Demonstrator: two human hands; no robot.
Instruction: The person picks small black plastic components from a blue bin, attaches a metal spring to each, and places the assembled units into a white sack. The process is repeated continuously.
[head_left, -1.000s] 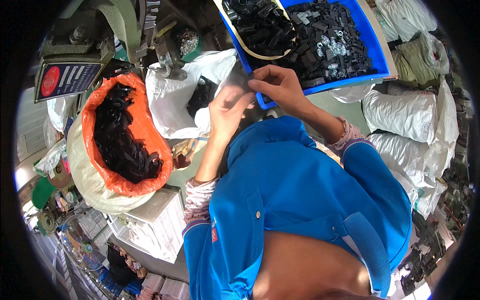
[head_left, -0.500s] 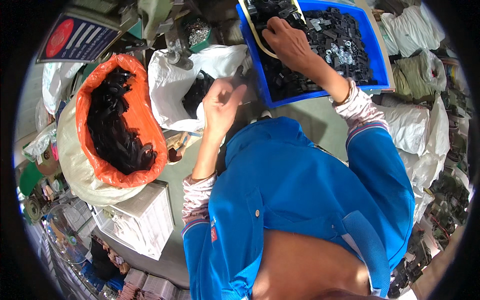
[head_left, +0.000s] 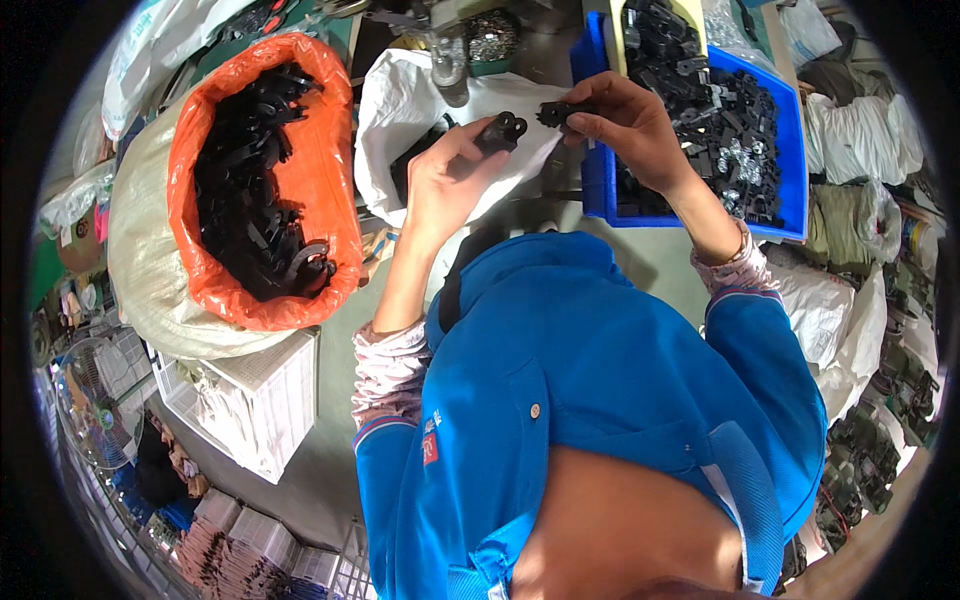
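My left hand [head_left: 447,188] is closed around a black plastic part with two rounded, holed ends [head_left: 503,132], which points up and to the right. Facing it, my right hand [head_left: 632,128] pinches a small dark toothed part [head_left: 558,113] between thumb and fingers. A narrow gap separates the two parts. Below my left hand a white sack [head_left: 385,105] holds black pieces. Beside my right hand stands a blue bin [head_left: 597,165] of small black parts and shiny metal pieces. A pale yellow tray [head_left: 690,12] with more black parts rests over its far left side.
At the left, an orange plastic liner [head_left: 345,190] in a pale sack holds many curved black parts. Beneath it is a white crate [head_left: 265,410]. A dark container of small metal pieces [head_left: 492,40] is at the back. White sacks [head_left: 855,135] line the right.
My right hand has left the yellow tray and moved left with a small black part, close to the part in my left hand. The view has shifted, so the surroundings sit differently.
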